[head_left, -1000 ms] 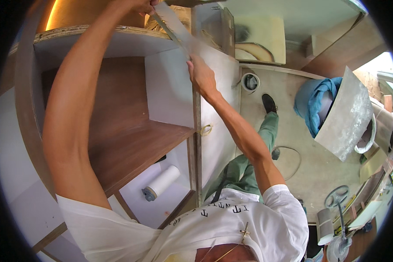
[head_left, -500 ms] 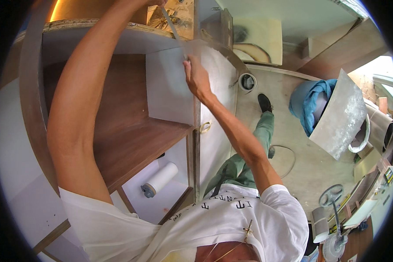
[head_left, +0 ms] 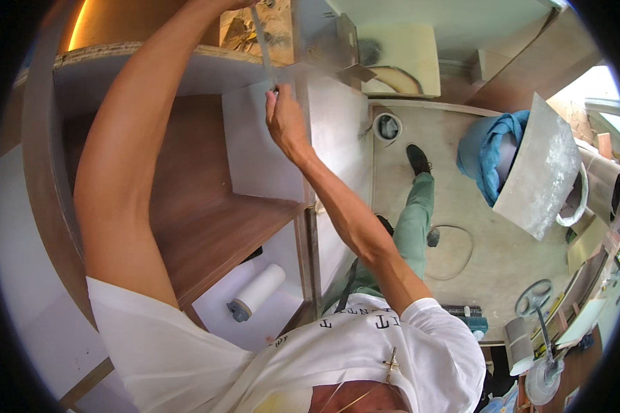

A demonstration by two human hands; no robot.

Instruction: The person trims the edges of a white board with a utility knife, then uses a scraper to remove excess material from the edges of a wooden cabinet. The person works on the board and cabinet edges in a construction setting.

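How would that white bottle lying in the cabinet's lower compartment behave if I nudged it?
The white bottle would probably roll if pushed sideways, since its round body lies on its side. It looks smooth, so it may be slightly slippery. Its straight, even sides suggest it's fairly stiff.

1 strip (head_left: 263, 41), 1 wht btl (head_left: 260, 288), 1 sm. cross (head_left: 391, 362).

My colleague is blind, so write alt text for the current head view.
A thin grey strip runs from a bare right hand toward the left hand, cropped at the top. A white cylindrical bottle lies in a brown-and-white cabinet.
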